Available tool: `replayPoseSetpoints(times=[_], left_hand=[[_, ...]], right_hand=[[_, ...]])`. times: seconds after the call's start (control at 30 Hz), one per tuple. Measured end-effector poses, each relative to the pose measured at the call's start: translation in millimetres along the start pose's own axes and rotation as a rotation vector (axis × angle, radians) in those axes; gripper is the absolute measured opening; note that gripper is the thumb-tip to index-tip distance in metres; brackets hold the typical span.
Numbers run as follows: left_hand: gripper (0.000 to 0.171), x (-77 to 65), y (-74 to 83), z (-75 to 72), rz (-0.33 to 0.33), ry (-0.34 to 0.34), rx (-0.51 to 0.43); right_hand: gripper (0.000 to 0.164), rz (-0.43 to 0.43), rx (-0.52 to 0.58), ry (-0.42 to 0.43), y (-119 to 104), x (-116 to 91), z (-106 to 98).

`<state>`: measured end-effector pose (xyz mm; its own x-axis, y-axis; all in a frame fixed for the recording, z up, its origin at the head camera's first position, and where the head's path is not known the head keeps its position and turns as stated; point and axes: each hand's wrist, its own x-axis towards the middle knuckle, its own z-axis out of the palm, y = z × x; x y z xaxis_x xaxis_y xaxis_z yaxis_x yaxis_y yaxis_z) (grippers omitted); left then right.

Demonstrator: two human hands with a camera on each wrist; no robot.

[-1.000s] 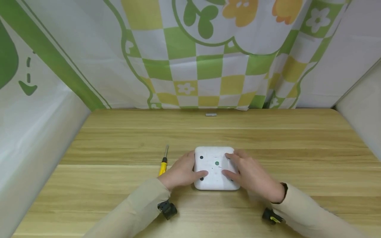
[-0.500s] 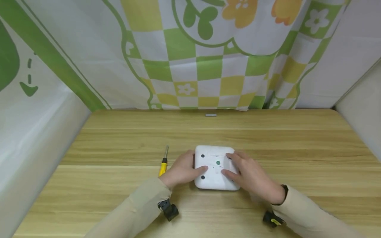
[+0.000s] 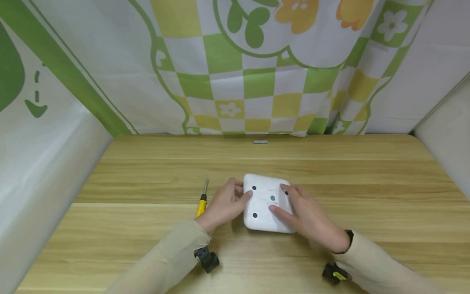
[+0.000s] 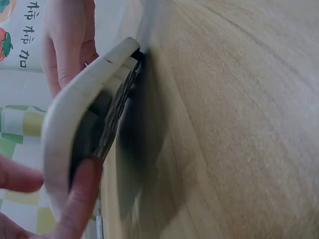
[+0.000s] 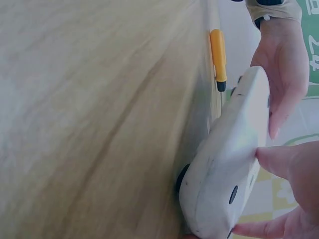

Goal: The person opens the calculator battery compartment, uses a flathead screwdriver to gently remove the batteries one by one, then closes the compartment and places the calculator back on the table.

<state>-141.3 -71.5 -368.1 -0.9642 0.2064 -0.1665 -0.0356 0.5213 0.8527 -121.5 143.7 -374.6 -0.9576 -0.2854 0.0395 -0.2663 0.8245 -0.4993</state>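
A white square device point(image 3: 262, 222) with rounded corners shows a flat face with black dots and a green dot in the head view. Its left side is tipped up off the table, and a dark hollow underside point(image 4: 94, 124) shows in the left wrist view. My left hand point(image 3: 227, 204) pinches the left edge, thumb at the rim and a finger underneath. My right hand point(image 3: 310, 218) grips the right side, thumb and index finger spread over the face. A dark round knob point(image 5: 182, 178) pokes out below the near edge in the right wrist view.
A screwdriver with a yellow handle point(image 3: 201, 207) lies left of the device, partly behind my left wrist. Near the back edge of the wooden table point(image 3: 147, 171) is a small grey bar point(image 3: 260, 142). A patterned curtain point(image 3: 258, 83) hangs behind the table.
The device's left side has risen, and the device has turned slightly clockwise. My left thumb has slid from its face toward the upper left edge. The screwdriver has stayed put.
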Motion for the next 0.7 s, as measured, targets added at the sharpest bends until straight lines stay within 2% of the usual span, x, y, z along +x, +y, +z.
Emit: replayPoseSetpoints(times=[0.17,0.37,0.53,0.7], left_hand=[[0.033,0.6,4.1,1.8,0.032,0.035,-0.078],[0.033,1.4,5.1,2.9,0.1,0.055,-0.107],[0.037,1.2,3.2,2.9,0.09,0.05,-0.131],[0.035,1.1,2.8,3.7,0.092,0.012,-0.221]], right_hand=[[0.073,0.053,0.056,-0.039,-2.2,2.0,-1.2],[0.078,0.095,0.115,-0.094,-4.9,3.5,-2.9],[0.081,0.11,0.142,-0.12,-6.6,4.0,-3.3],[0.079,0.137,0.191,-0.137,-9.4,4.0,-4.0]])
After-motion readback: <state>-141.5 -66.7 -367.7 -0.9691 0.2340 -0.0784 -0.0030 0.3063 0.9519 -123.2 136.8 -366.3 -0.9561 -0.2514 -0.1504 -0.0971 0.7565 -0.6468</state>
